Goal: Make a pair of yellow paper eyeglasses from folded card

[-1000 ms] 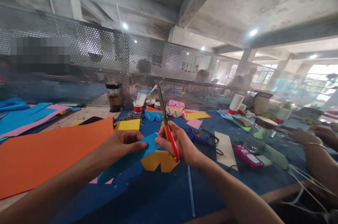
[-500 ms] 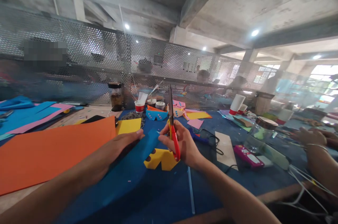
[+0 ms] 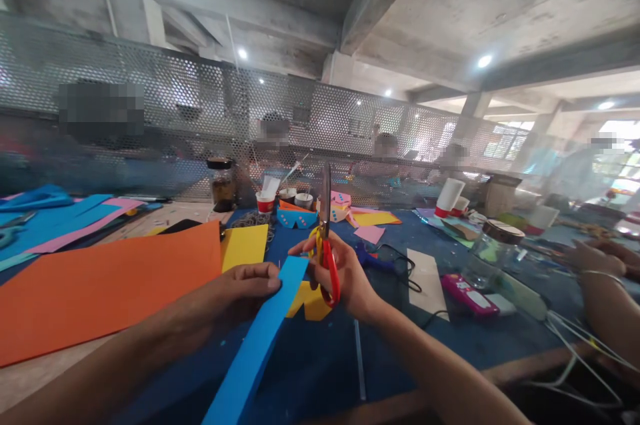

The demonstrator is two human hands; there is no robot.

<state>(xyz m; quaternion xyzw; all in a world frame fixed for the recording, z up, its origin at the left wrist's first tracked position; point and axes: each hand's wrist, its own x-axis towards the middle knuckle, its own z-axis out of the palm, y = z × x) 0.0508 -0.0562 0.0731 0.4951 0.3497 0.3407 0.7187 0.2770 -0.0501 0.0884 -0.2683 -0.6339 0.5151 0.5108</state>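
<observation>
the person's left hand (image 3: 247, 286) pinches a long, flat strip of bright blue sheet material (image 3: 261, 326) near its upper end, thumb against fingers; the strip slants down toward the person over the dark blue table covering (image 3: 405, 361). the right hand (image 3: 349, 271) grips metal scissors with red and yellow handles (image 3: 325, 227), blades together and pointing up, its fingertips at the strip's top end. partly behind the strip i see a notched yellow flat piece (image 3: 319, 306); a big orange rectangular sheet (image 3: 125, 281) spreads off to the left.
</observation>
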